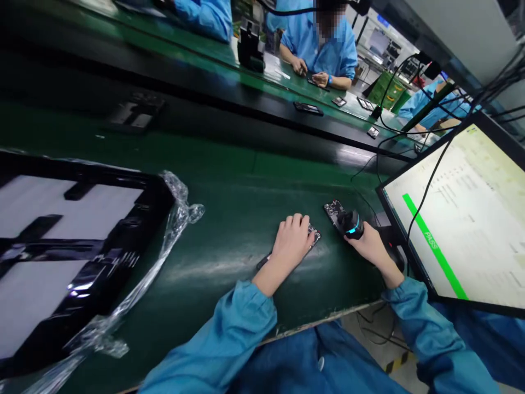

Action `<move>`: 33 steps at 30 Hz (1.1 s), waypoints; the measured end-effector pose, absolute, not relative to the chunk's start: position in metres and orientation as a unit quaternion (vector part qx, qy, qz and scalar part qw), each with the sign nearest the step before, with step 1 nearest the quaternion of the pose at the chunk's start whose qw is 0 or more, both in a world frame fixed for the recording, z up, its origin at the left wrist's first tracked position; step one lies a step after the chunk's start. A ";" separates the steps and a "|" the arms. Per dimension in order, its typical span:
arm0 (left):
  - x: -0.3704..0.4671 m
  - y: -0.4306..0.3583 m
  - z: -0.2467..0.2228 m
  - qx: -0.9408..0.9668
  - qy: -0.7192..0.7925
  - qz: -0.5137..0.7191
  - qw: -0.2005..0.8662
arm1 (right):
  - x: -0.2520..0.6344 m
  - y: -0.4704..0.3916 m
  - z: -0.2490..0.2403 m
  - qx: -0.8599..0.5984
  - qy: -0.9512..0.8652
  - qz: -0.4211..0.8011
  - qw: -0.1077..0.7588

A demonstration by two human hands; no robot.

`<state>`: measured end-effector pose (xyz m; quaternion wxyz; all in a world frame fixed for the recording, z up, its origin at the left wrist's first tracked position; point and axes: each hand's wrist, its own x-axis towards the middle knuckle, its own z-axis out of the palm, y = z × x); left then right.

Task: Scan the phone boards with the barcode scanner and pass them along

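My left hand (pixel 292 238) lies over a phone-like device (pixel 315 235) on the green table, its fingers close together on the device; part of the device shows past the fingertips and part below the wrist. My right hand (pixel 369 244) is wrapped round a black scanner (pixel 351 223) with a lit blue strip. The scanner's head is over a second phone-like device (pixel 333 209) with exposed circuitry, which lies to the right of the first. The scanner hides the lower part of that second device.
A large black tray (pixel 123 241) wrapped in clear plastic fills the left. At the right stands a monitor (pixel 459 219) showing a green PASS bar, with cables around it. Beyond a dark conveyor (pixel 213 112) carrying devices, people in blue work.
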<state>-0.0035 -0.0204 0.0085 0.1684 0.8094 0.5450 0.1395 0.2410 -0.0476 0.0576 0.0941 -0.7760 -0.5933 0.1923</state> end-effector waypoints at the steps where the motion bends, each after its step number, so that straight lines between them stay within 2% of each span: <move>1: -0.005 -0.027 0.006 0.823 0.531 0.142 0.145 | 0.243 -0.052 0.065 -0.762 -0.593 0.239 0.097; 5: -0.011 -0.042 -0.002 0.841 0.511 0.134 0.119 | 0.246 -0.043 0.104 -0.605 -0.601 0.518 0.065; 8: -0.008 -0.041 -0.001 0.830 0.526 0.134 0.126 | 0.235 -0.018 0.124 -0.525 -0.601 0.602 0.014; 16: 0.002 -0.032 -0.003 0.795 0.571 0.157 0.130 | 0.208 0.035 0.119 -0.531 -0.531 0.660 -0.019; 23: 0.001 -0.032 -0.009 0.790 0.580 0.139 0.144 | 0.210 0.038 0.114 -0.521 -0.517 0.678 -0.035; 33: 0.002 -0.032 -0.014 0.797 0.573 0.157 0.108 | 0.210 0.038 0.113 -0.512 -0.529 0.676 -0.028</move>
